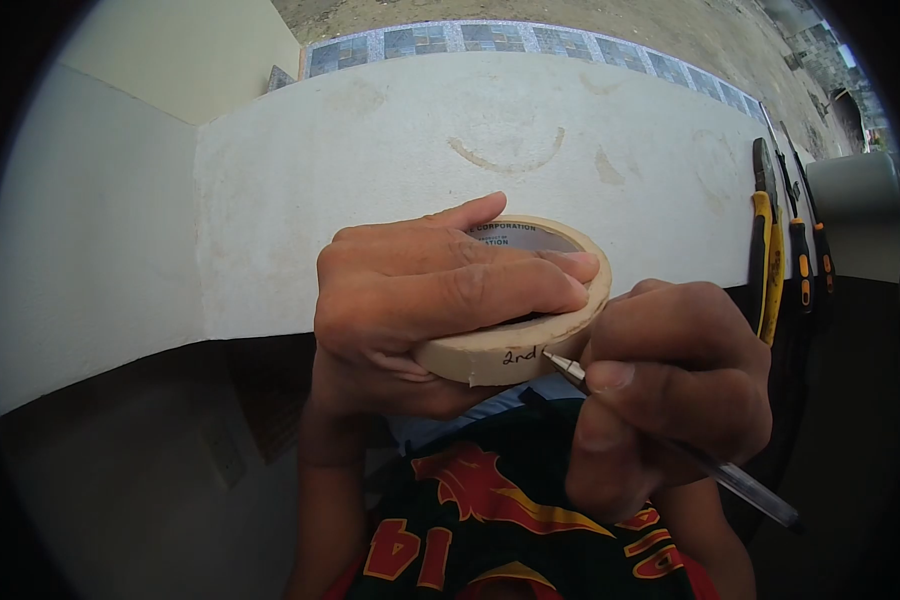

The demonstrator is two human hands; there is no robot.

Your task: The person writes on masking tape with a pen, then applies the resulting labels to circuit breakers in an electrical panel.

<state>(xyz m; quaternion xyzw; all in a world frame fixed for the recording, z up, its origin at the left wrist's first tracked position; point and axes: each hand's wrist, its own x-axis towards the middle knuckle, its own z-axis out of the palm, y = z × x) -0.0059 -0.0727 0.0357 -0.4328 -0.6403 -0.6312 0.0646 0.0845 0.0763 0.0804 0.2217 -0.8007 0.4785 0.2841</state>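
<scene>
A roll of masking tape point(485, 370) is tilted in front of my body, with "2nd" and the start of another mark in dark ink on its outer side. My left hand point(440, 290) grips the roll, fingers laid across its top and hole, the thumb side hidden beneath. Printed lettering shows on the inside of the core. In my right hand point(680, 390) is a clear-barrelled ballpoint pen point(745, 488), pinched between thumb and fingers. Its metal tip touches or nearly touches the tape just right of the writing.
Pliers with yellow and black handles point(762, 240) lie at the right end of the white ledge point(370, 140). Beside them are two screwdrivers point(801, 262) with black and orange handles. A tiled strip point(490, 38) runs along the far edge; a wall point(100, 210) stands left.
</scene>
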